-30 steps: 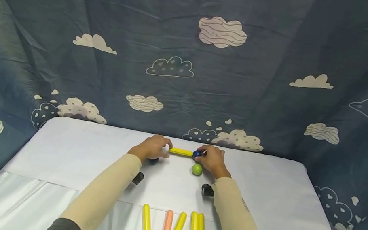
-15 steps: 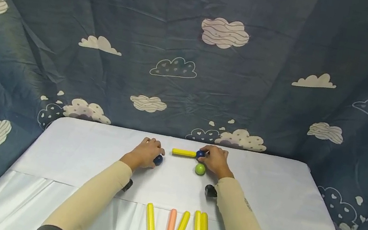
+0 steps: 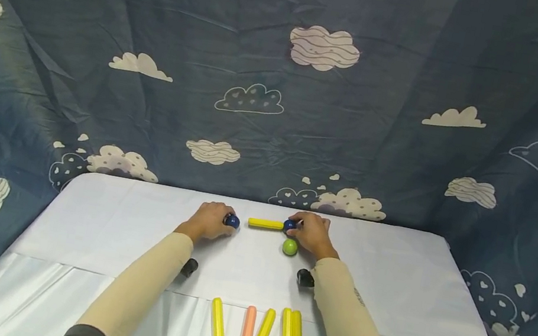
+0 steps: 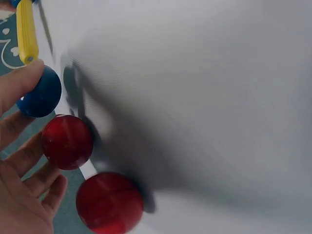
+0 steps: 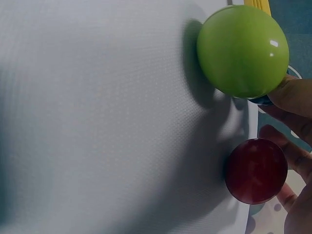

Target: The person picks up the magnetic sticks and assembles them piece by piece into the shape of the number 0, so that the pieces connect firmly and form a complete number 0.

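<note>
My left hand [image 3: 210, 220] pinches a dark blue ball [image 3: 232, 221] between thumb and fingers, a short gap left of a yellow stick [image 3: 265, 224]. The stick lies crosswise near the table's far edge. At its right end is a second blue ball [image 3: 289, 226], which my right hand [image 3: 313, 233] pinches. A green ball [image 3: 290, 247] sits just nearer to me than that joint. Two red balls [image 4: 67, 142] [image 4: 109, 203] show beside the left hand's fingers in the left wrist view. Another red ball [image 5: 257, 171] is by the right hand's fingers, mostly hidden from the head view.
Along the front of the white table [image 3: 376, 295] lie several yellow sticks [image 3: 218, 325] and one salmon-pink stick [image 3: 247, 333]. Black devices [image 3: 305, 278] show at both wrists. A dark cloud-print cloth [image 3: 254, 129] hangs behind the table.
My left hand left the yellow stick's left end, moved back and left to a blue ball, then carried it forward level with the stick. The right hand stays on its blue ball.
</note>
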Tool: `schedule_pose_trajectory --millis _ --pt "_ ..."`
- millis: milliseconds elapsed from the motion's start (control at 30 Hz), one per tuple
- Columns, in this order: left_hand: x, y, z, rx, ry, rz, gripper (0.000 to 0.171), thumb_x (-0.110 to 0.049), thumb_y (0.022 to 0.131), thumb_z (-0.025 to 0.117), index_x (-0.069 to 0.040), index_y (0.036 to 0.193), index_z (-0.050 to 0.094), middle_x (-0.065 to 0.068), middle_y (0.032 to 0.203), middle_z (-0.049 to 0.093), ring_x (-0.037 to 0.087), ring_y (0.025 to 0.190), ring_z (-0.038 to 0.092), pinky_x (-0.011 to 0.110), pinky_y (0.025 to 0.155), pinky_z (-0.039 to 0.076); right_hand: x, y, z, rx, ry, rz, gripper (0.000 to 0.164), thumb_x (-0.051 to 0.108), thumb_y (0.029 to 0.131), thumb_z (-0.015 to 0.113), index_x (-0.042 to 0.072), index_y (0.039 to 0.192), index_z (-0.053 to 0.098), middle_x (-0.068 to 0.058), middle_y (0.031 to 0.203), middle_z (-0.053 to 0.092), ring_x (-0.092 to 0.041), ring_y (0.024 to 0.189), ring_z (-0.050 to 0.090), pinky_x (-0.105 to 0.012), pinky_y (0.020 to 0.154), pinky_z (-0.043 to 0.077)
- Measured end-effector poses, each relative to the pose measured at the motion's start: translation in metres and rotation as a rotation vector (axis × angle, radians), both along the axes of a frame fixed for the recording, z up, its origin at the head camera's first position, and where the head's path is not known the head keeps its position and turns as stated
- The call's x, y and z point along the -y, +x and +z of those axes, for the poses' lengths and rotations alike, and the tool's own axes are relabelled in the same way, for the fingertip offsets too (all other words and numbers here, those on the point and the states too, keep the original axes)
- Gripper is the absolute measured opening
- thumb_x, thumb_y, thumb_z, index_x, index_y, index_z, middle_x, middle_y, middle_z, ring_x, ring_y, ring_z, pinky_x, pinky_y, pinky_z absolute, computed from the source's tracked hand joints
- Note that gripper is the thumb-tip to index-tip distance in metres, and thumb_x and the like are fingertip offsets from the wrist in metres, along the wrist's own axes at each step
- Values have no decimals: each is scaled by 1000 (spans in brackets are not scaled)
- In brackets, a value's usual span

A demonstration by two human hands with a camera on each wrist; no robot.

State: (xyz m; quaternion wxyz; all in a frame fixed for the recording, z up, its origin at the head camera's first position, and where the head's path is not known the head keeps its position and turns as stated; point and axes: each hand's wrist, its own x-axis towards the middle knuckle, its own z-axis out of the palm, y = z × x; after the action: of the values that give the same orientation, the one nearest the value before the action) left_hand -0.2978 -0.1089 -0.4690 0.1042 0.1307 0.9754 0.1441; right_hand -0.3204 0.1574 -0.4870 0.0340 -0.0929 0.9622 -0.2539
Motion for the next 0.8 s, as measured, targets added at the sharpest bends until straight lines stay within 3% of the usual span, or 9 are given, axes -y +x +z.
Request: schedule_pose_trajectory --millis 167,433,800 --pt "-3 -8 1 29 43 57 48 -38 89 68 -9 126 61 8 118 65 27 112 57 46 100 36 0 -1 2 11 -10 4 34 17 82 77 9 114 69 -6 111 68 -23 92 57 -46 99 31" --pt "-10 -13 -4 42 52 50 48 -38 88 70 -11 126 61 4 104 65 22 101 57 44 98 36 2 -1 -1 -1 -3 12 33 18 82 77 10 113 70 -5 110 69 -22 94 58 -44 97 34" --pt "-14 -17 -6 23 55 17 48 -36 87 71 -14 128 60 3 103 63 22 101 55 44 96 37 1 0 1 -4 8 3 33 20 83 76 10 113 70 -5 110 69 -23 94 58 -45 97 34"
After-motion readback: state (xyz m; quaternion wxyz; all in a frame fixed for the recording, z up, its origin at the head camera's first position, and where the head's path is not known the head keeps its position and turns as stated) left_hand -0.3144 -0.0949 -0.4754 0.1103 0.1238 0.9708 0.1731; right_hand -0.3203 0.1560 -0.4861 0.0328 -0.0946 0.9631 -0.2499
